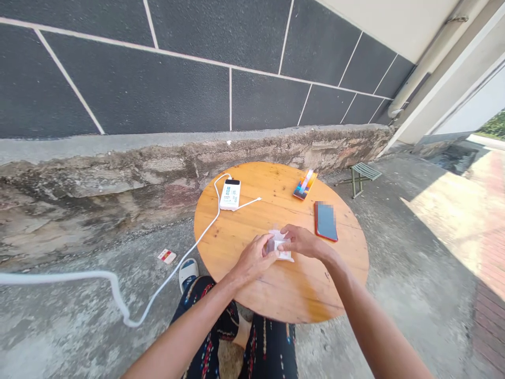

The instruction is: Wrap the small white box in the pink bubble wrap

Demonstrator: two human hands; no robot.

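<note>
Near the middle of the round wooden table, a small white packet in clear, crinkled wrapping is held between both hands. My left hand grips its left side, with the fingers curled round it. From the right, my right hand pinches the packet's upper right part, its fingers bent over the wrapping. What lies inside the packet is too small to make out.
A white power bank with a white cable sits at the table's back left. An orange and blue box stands back right, near a red-edged phone. On the ground are a green folding stool and a red-white packet.
</note>
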